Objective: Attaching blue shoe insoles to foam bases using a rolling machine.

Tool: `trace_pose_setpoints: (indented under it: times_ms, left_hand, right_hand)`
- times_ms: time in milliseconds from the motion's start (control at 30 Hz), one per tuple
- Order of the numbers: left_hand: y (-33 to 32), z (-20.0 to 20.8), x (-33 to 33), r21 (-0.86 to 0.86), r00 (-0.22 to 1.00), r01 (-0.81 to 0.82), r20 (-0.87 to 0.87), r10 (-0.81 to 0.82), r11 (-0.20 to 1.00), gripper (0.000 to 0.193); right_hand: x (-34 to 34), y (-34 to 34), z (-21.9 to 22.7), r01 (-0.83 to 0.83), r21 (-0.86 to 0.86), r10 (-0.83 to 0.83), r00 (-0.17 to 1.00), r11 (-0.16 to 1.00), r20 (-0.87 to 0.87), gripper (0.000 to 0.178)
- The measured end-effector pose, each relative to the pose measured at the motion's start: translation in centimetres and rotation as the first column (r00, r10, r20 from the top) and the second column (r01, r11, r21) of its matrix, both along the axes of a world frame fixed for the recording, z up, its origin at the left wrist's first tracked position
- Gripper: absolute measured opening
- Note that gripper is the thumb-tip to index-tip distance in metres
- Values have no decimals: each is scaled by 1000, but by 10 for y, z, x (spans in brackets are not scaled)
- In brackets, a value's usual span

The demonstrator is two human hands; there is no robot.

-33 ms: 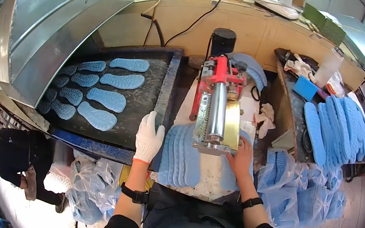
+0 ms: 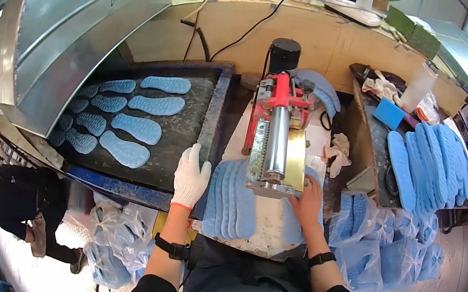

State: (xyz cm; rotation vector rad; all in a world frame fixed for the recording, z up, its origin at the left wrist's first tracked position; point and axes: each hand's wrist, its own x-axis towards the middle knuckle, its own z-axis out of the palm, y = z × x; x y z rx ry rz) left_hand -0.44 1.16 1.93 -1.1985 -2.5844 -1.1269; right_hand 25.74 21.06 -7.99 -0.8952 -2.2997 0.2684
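Note:
My left hand (image 2: 189, 183), in a white knit glove, rests at the near right corner of a dark bed with a blue frame (image 2: 115, 187). Its fingers are apart and hold nothing. My bare right hand (image 2: 308, 207) lies over light blue insoles (image 2: 293, 224) right of a red-and-silver roller machine (image 2: 278, 144), thumb spread from the fingers. The machine partly covers these insoles. A fanned row of blue insoles (image 2: 231, 201) lies left of the machine, between my hands. More insoles (image 2: 137, 125) lie in rows on the dark bed, some under a sheet-metal hood (image 2: 83, 28).
A side table (image 2: 371, 138) at the right bears a pile of insoles (image 2: 438, 165), a blue block (image 2: 389, 113) and a bottle (image 2: 420, 85). Clear bags of insoles (image 2: 375, 244) stand below it. Another person (image 2: 23, 200) bends at the lower left, near further bags (image 2: 119, 238).

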Motion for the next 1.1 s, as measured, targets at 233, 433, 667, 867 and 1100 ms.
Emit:
trace_pose_setpoints:
  times_ms: [233, 433, 667, 867, 1100]
  left_hand:
    - [-8, -6, -2, 109, 991, -7, -132, 21, 994, 45]
    - [-3, -9, 4, 115, 989, -8, -148, 25, 993, 48]
    - [-17, -4, -1, 115, 988, -33, -148, 50, 993, 48]
    - [5, 29, 35, 259, 998, 8, 51, -22, 966, 47]
    - [22, 87, 66, 681, 802, 155, 336, -493, 715, 45]
  right_hand:
    - [24, -7, 13, 28, -646, -319, 885, 763, -339, 29]
    - [48, -6, 58, -94, -514, -280, 748, 853, -602, 30]
    - [6, 2, 137, 31, 149, 15, 956, 988, -294, 48]
    - [4, 6, 136, 64, 308, -17, 988, 949, -153, 51]
    - [-10, -8, 137, -104, 287, 139, 985, 952, -104, 47]
